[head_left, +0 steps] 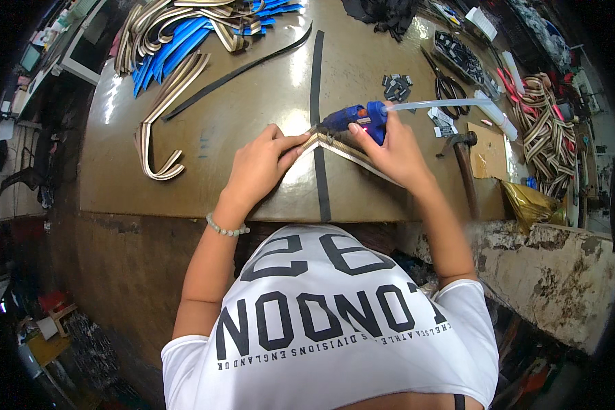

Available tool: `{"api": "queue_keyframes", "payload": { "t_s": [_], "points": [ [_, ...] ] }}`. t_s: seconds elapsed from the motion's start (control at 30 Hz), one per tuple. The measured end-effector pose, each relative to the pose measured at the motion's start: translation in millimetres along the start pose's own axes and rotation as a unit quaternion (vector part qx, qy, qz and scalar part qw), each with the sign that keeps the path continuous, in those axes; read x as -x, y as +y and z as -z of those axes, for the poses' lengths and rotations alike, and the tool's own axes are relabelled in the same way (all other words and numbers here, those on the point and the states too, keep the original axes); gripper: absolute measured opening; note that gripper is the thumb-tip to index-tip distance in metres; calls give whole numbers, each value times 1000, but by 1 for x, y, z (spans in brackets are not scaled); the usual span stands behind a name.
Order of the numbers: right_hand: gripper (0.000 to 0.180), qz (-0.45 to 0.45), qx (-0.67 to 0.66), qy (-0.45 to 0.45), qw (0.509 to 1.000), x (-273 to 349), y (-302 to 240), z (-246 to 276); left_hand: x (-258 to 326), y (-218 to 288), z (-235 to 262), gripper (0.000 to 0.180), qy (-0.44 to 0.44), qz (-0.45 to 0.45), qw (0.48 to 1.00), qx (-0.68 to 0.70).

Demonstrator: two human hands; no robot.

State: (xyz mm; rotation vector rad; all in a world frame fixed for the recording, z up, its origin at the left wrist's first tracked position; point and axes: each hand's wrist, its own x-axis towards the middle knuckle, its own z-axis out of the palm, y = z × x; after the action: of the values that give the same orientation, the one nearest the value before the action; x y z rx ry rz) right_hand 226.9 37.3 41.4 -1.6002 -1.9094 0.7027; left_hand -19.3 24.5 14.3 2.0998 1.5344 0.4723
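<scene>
My right hand (398, 152) grips a blue hot glue gun (372, 121), with a long translucent glue stick (437, 104) sticking out of its back. The gun's dark nozzle points left, close to the bend of a striped beige, brown and white strap (348, 154). My left hand (261, 162) pinches that strap between thumb and fingers just left of the bend. From there the strap slopes down to the right, passing under my right hand. Beneath the bend a flat black strip (319, 82) runs up and down the table (239, 130). Exactly where the nozzle tip touches is hard to make out.
On the left lie a curved striped strap (147, 140), a loose black strap (239, 72) and a pile of striped and blue strips (178, 48). Small black buckles (396, 87), black scissors (448, 87), a hammer (463, 147), cardboard (488, 156) and coiled straps (545, 130) lie right.
</scene>
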Motion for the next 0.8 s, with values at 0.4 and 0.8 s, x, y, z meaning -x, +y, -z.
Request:
{"api": "queue_keyframes", "payload": {
  "t_s": [0.4, 0.8],
  "points": [
    [45, -9, 4, -81, 997, 40, -13, 9, 2, -6, -8, 24, 50, -46, 998, -16],
    [57, -262, 161, 459, 833, 110, 193, 146, 14, 17, -16, 28, 181, -97, 972, -113]
  ]
}}
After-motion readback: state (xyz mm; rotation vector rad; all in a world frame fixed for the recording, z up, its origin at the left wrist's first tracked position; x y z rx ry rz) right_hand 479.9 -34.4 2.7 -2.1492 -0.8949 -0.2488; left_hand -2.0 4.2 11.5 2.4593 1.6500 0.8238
